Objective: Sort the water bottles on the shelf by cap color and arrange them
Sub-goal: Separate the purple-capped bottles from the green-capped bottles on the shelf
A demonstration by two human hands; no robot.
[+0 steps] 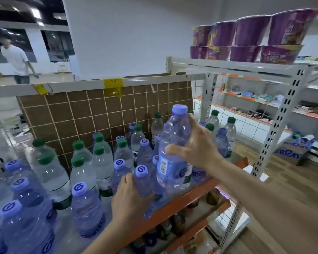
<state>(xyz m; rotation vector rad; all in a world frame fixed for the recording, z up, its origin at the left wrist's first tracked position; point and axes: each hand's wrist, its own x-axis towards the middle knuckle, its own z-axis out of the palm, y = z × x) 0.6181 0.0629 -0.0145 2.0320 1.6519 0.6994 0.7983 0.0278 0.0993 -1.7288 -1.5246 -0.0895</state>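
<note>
Purple-capped bottle (174, 147) in right hand (196, 149)

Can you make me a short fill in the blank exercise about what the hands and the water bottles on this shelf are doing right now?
1. The right hand holds a lifted bottle whose cap is ____.
2. The left hand grips a purple-capped bottle standing at the shelf's ____ edge.
3. The clear bottles wear ____ caps.
4. The purple noodle cups are stacked ____ layers high.

Missing words: purple; front; green; two
</note>
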